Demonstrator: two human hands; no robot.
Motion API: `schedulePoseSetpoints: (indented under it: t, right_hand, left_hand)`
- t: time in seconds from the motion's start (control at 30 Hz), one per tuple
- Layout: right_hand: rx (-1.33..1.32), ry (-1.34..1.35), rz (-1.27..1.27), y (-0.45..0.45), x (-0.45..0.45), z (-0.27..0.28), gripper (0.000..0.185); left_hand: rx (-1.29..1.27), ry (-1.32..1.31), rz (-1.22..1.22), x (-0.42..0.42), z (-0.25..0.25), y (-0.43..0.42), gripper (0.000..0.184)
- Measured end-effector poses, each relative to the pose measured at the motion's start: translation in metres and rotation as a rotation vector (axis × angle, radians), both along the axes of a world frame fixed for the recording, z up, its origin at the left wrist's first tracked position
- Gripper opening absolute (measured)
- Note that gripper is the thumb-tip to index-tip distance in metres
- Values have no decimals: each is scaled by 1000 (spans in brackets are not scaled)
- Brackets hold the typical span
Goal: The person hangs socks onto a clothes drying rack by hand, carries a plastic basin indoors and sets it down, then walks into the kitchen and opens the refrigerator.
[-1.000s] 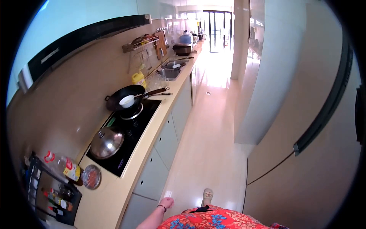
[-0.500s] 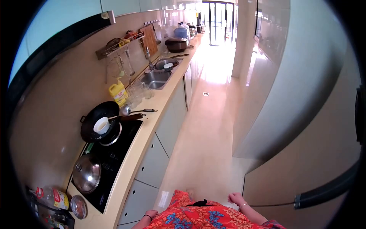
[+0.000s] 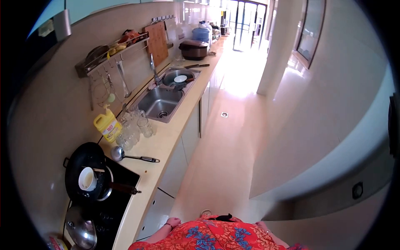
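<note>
My left hand (image 3: pixel 173 222) hangs low beside my red patterned clothing, near the lower cabinet doors, its fingers curled but too small to read clearly. My right hand (image 3: pixel 261 225) shows only in part at the other side of the clothing, and its fingers are mostly hidden. Neither hand touches anything on the counter (image 3: pixel 156 168). To the left, a black wok (image 3: pixel 75 166) on the stove holds a white bowl (image 3: pixel 87 179) with chopsticks across it. A metal lid (image 3: pixel 81 229) is at the bottom left. A ladle (image 3: pixel 118 154) lies on the counter beside several glasses (image 3: pixel 144 125).
Along the left counter are a yellow jug (image 3: pixel 109 127), a double sink (image 3: pixel 160 102) with dishes, a cutting board (image 3: pixel 156 43) and a brown pot (image 3: pixel 194 50). A wall rack (image 3: pixel 112 52) hangs above. A wall stands on the right; glass doors (image 3: pixel 246 25) close the far end.
The view has moved forward along the counter, so the sink, wok and glasses appear nearer. The fridge handle has left view. My right hand came into view and is now partly hidden.
</note>
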State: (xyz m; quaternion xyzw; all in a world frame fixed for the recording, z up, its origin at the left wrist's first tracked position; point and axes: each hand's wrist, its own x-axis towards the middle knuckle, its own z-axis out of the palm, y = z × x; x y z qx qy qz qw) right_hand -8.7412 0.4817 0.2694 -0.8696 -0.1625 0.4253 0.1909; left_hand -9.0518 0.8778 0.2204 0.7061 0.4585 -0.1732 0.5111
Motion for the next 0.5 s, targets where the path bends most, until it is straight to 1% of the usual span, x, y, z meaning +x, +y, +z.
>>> schedulePoseSetpoints:
  t: [0.03,0.07,0.1,0.13,0.2,0.23,0.27,0.3,0.33,0.37,0.4,0.43,0.5]
  right_hand:
    - [-21,77,-235,10,7,19,38]
    - [-21,100,-355,18,24,22,38]
    - [2,105,-423,21,40,15,38]
    - [20,103,-458,30,59,9,37]
    - [42,102,-447,51,95,-6,37]
    - [49,92,-411,65,116,-14,37]
    - [52,91,-364,80,136,-23,37]
    - [55,88,-301,96,158,-31,37]
    - [60,85,-239,113,181,-38,36]
    - [65,82,-184,129,205,-43,36]
    - [69,82,-137,143,229,-47,36]
    - [77,76,-97,159,257,-49,36]
    - [93,75,-47,187,308,-47,36]
  left_hand:
    - [-97,-1,83,29,20,9,27]
    - [-216,-50,153,48,11,18,30]
    - [-331,-102,221,69,0,30,34]
    - [-327,-100,232,90,7,37,34]
    - [-399,-138,207,130,18,52,43]
    - [-400,-139,251,146,19,59,43]
    - [-347,-160,141,159,19,66,45]
    - [-294,-180,40,166,11,69,48]
    - [-293,-187,109,174,-6,75,48]
    - [-219,-195,-14,182,-32,84,51]
    - [-151,-195,-151,188,-47,84,54]
    - [-197,-147,-160,197,-48,89,56]
    - [-209,-143,-165,217,-53,97,55]
